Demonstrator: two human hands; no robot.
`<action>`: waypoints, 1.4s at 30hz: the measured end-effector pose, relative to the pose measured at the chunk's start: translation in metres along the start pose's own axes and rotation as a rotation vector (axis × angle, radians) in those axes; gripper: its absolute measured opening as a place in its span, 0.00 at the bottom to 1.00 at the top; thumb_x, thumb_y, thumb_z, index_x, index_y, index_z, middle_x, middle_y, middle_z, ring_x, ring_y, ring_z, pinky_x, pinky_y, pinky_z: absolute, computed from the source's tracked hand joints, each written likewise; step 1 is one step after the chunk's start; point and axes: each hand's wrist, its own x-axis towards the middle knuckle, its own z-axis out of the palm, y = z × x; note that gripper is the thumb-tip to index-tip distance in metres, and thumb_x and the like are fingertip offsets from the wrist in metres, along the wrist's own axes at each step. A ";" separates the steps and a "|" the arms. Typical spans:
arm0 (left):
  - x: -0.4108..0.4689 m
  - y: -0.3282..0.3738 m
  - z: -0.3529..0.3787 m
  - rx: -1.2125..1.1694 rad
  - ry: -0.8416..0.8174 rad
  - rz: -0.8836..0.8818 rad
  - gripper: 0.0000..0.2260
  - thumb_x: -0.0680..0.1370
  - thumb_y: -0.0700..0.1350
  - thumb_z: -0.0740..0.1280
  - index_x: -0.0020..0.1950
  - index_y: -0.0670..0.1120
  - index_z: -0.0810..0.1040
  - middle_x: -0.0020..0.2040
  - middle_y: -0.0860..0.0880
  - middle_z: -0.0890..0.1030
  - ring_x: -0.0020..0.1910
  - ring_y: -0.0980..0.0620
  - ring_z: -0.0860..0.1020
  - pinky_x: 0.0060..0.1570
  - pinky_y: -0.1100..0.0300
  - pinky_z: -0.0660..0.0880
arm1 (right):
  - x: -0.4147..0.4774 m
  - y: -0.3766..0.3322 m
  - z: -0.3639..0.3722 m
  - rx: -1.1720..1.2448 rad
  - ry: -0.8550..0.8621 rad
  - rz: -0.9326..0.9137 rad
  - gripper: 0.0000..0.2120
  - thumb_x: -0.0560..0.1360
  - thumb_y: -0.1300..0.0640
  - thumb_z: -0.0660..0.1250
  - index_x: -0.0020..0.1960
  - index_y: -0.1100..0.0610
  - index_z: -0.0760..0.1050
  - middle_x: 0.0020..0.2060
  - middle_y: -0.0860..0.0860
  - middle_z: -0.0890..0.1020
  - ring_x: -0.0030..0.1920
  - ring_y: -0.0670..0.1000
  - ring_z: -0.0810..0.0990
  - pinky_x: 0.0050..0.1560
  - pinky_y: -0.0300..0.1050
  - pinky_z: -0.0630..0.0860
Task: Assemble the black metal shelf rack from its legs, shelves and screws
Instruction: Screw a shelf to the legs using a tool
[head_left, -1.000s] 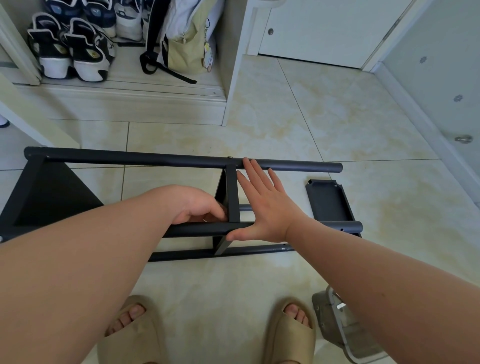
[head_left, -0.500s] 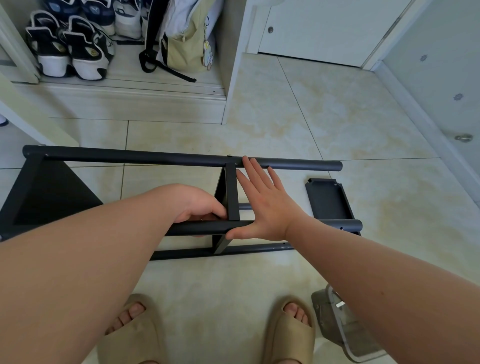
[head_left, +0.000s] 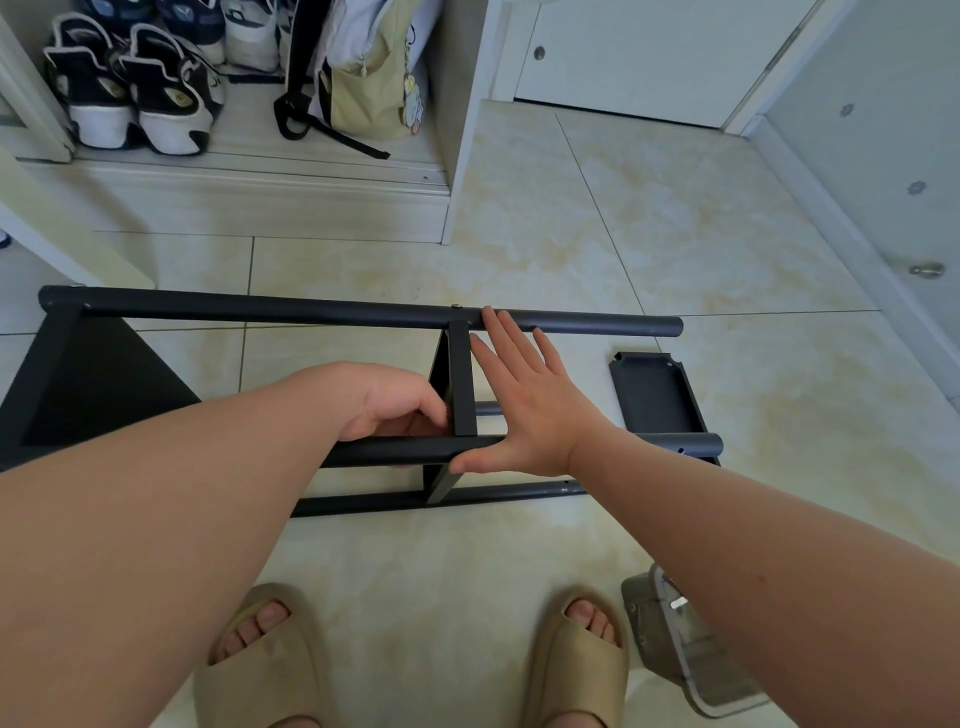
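Open, flat right hand (head_left: 524, 410) braces the shelf (head_left: 461, 384); left hand (head_left: 395, 410) curls beside it, grip unclear. Rack (head_left: 260, 310) probably rigid, slick: grasp the leg (head_left: 395, 451) under the right hand.

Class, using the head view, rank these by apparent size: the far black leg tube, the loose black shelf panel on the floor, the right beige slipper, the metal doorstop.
1. far leg tube
2-3. loose shelf panel and right slipper: look alike; slipper is nearer and cropped, so unranked.
4. doorstop
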 end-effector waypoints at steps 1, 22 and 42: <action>-0.001 0.000 0.000 -0.013 -0.019 0.017 0.09 0.78 0.42 0.64 0.47 0.46 0.85 0.40 0.48 0.83 0.36 0.53 0.79 0.38 0.59 0.74 | 0.000 0.000 0.000 -0.001 0.000 0.001 0.64 0.62 0.16 0.49 0.82 0.57 0.37 0.80 0.55 0.32 0.79 0.52 0.29 0.79 0.59 0.35; 0.005 0.000 0.001 0.012 0.045 -0.077 0.08 0.80 0.46 0.67 0.54 0.46 0.84 0.41 0.49 0.84 0.42 0.51 0.78 0.47 0.57 0.77 | -0.001 -0.001 -0.001 0.028 0.014 -0.006 0.64 0.62 0.16 0.50 0.83 0.58 0.39 0.80 0.56 0.33 0.80 0.53 0.31 0.79 0.59 0.35; 0.003 0.000 0.000 0.048 0.041 -0.027 0.08 0.80 0.41 0.65 0.55 0.46 0.83 0.40 0.48 0.84 0.39 0.51 0.78 0.40 0.59 0.76 | -0.001 -0.001 -0.002 0.022 0.004 0.001 0.64 0.62 0.17 0.51 0.82 0.58 0.38 0.80 0.55 0.33 0.79 0.52 0.30 0.79 0.59 0.36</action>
